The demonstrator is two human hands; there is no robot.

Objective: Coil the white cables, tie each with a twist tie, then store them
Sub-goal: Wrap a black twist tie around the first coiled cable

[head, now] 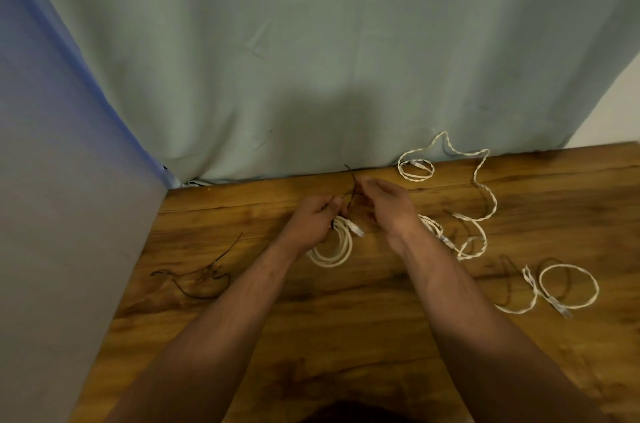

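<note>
1. Both forearms enter from the near edge over the wooden table (346, 336) and converge at its far middle.
2. Far left, spare twist ties (207, 272) lie in a loose black tangle, well apart from the work.
3. Left hand (313, 218): fingers are curled and clamped on the top of the coiled cable (332, 262). The coil's rings spread from that grip toward the camera. Whether they rest on the table or hang just above it cannot be told.
4. Just right of the left fingertips, the twist tie (354, 182) in use stands as a thin black strand. Its long axis runs away from the camera, crossing the bundled strands at the grip, and 1 free end points at the curtain (311, 59).
5. Right hand (384, 206): thumb and fingertips are pressed together on the tie's upper part, though blur hides the exact contact. This hand is nearer the free end.
6. Judgement: step in hand is tying coil 1. The next move calls for turning the tie ends about each other close to the bundle while the left hand holds the rings steady, or the coil may spring open.
7. Right side: loose white cables, 1 long (493, 206) and 1 looped (530, 280), are not yet coiled.
</note>
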